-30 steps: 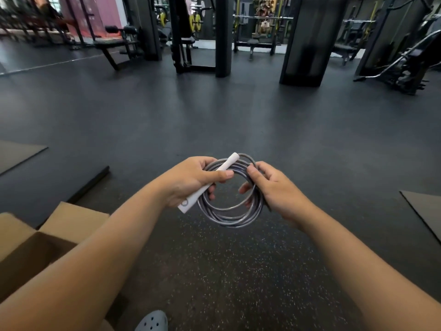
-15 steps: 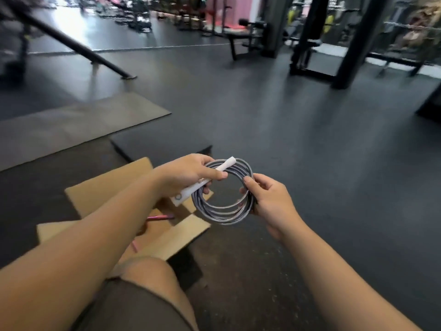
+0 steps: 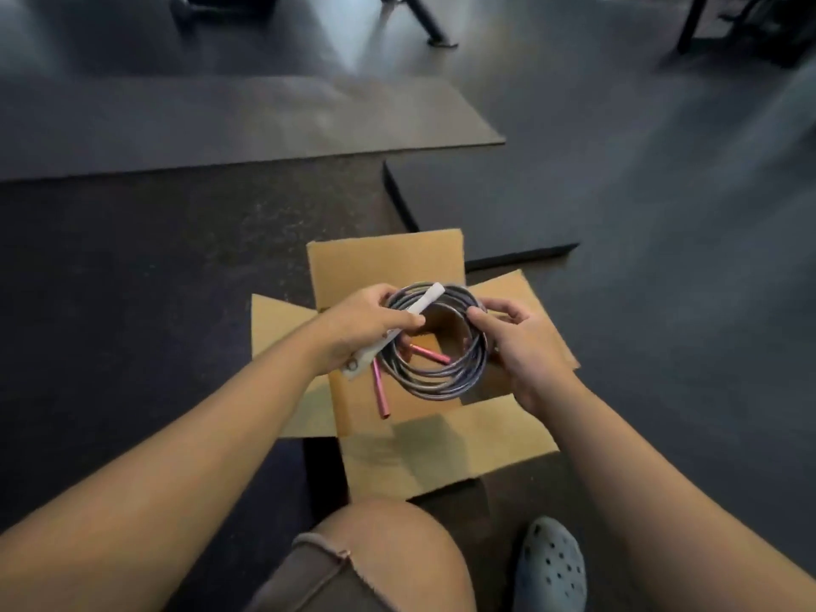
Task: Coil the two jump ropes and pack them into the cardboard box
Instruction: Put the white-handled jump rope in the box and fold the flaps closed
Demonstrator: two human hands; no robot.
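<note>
Since a second ago the view has swung down from the open gym floor, and the coiled grey jump rope [image 3: 435,342] has travelled with both hands from mid-air over bare floor to a spot directly above the open cardboard box [image 3: 446,452], which now sits centred just in front of the person's knee. The grip itself has not changed: the left hand [image 3: 366,329] curls its fingers [image 3: 413,321] round the left side of the coil and the white handle [image 3: 397,333] laid across it, while the right hand [image 3: 516,346] pinches the right side of the loops between thumb and curled fingers. Inside the box two pink handles [image 3: 380,390] of the other jump rope already lie on the bottom, one seen through the coil and one at its near left; its cord is mostly hidden. So I judge one rope packed and the second poised for lowering. The coil is held only by the hands, with nothing tying it, so it may spring open on release; setting it down flat before letting go looks wise. All four flaps stand open.
</note>
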